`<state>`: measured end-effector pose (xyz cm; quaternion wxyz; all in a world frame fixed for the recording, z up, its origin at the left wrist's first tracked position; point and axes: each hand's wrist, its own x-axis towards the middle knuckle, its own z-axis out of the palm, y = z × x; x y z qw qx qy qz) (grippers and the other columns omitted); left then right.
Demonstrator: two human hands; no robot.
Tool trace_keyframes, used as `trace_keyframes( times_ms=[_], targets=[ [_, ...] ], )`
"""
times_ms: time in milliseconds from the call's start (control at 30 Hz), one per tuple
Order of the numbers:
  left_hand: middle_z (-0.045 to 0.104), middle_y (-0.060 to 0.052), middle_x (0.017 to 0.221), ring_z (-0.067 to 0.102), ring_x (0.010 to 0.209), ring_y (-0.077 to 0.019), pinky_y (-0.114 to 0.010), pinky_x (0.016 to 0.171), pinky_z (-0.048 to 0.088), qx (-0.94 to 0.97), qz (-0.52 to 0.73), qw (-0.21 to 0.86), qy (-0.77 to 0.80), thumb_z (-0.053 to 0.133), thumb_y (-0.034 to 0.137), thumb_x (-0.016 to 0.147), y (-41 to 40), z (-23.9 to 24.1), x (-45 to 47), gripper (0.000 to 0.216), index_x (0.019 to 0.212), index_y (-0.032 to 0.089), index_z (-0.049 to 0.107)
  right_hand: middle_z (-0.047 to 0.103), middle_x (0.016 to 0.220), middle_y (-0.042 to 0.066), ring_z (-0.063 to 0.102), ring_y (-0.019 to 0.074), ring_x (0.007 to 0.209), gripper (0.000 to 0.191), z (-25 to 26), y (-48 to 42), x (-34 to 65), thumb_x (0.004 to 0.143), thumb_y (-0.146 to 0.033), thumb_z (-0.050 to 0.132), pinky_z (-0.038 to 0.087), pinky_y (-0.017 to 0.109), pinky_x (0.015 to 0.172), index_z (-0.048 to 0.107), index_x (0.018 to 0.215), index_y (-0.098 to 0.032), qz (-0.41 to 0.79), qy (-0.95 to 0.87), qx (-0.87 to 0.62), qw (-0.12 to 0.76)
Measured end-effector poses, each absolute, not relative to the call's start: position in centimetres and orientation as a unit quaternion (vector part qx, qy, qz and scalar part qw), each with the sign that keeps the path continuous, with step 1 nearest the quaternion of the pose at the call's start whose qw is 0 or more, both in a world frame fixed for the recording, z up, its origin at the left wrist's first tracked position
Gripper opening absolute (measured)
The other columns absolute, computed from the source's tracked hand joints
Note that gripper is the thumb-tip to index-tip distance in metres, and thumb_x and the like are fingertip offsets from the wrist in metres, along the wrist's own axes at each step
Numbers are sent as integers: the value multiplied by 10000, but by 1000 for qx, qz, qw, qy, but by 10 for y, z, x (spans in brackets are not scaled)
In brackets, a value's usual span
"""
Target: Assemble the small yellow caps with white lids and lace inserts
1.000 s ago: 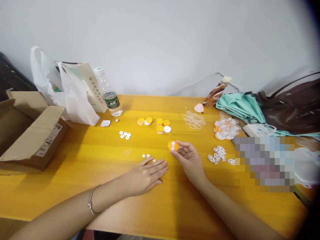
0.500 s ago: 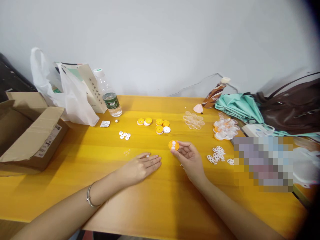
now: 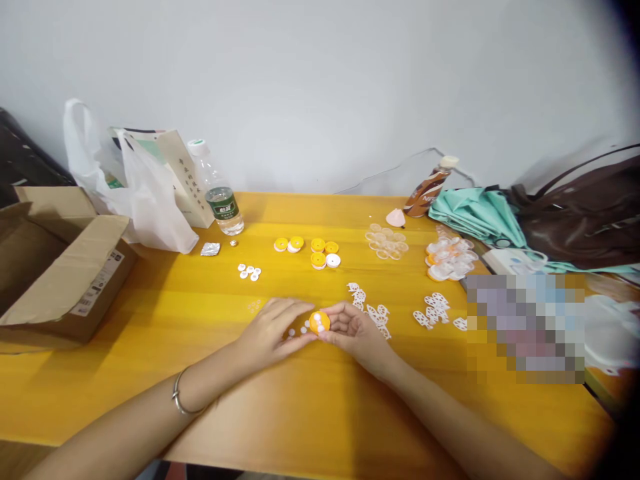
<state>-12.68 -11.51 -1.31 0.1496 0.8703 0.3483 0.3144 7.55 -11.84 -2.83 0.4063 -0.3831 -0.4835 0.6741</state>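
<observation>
In front of me, both hands meet around a small round orange plastic case (image 3: 320,322) with white round pieces inside. My right hand (image 3: 360,337) pinches its right side between thumb and fingers. My left hand (image 3: 275,330) has its thumb and fingertips at the case's left edge, fingers curved around it. Small white discs (image 3: 292,332) lie on the table under the left hand's arch. Beyond the right hand are white lattice-shaped plastic pieces (image 3: 377,317), partly hidden by it. Farther back sit several orange and white round cases (image 3: 319,260).
White buttons (image 3: 249,271) and a foil piece (image 3: 210,249) lie left, near a water bottle (image 3: 223,203) and a cardboard box (image 3: 65,280). At right are clear rings (image 3: 387,241), stacked clear-and-orange parts (image 3: 451,259), more lattice pieces (image 3: 433,311) and a brown bottle (image 3: 430,190).
My right hand has brought the orange case left and toward me. My left hand has lifted from lying flat and curled to the case, exposing small white discs beneath it.
</observation>
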Motion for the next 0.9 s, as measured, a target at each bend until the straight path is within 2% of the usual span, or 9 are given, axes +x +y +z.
trace_keyframes(
  times_ms=[133, 300, 467, 733, 900],
  targets=[
    [647, -64, 975, 587, 865, -157, -286, 780, 453, 857, 304, 229, 347, 543, 300, 844, -116, -15, -122, 308, 1136, 201, 530, 671, 776, -3, 620, 97, 685, 318, -27, -119, 76, 603, -224, 771, 488, 242, 684, 589, 862, -187, 687, -484, -377, 388],
    [634, -75, 1005, 582, 877, -155, -279, 785, 459, 838, 311, 284, 347, 538, 297, 845, -117, -17, -120, 301, 1128, 194, 541, 668, 744, -22, 609, 89, 650, 320, -28, -118, 78, 624, -199, 753, 481, 226, 646, 581, 894, -203, 685, -488, -374, 391],
    [637, -74, 1005, 592, 881, -157, -290, 795, 471, 832, 314, 286, 357, 530, 295, 848, -117, -18, -120, 307, 1138, 194, 534, 665, 711, -30, 607, 93, 621, 317, -27, -117, 79, 638, -201, 742, 484, 231, 627, 580, 910, -212, 684, -493, -368, 393],
    [636, -70, 1069, 602, 954, -166, -306, 844, 477, 814, 331, 281, 385, 555, 313, 830, -119, -23, -120, 330, 1136, 201, 503, 674, 771, -22, 628, 104, 708, 306, -23, -116, 78, 632, -194, 743, 491, 254, 724, 628, 915, -215, 682, -500, -361, 393],
    [596, -77, 1119, 565, 1024, -182, -333, 891, 460, 808, 318, 271, 416, 556, 355, 822, -106, -12, -121, 375, 1158, 203, 487, 658, 740, -25, 621, 103, 688, 314, -27, -114, 81, 632, -214, 743, 496, 251, 714, 630, 926, -214, 654, -491, -392, 421]
  ],
)
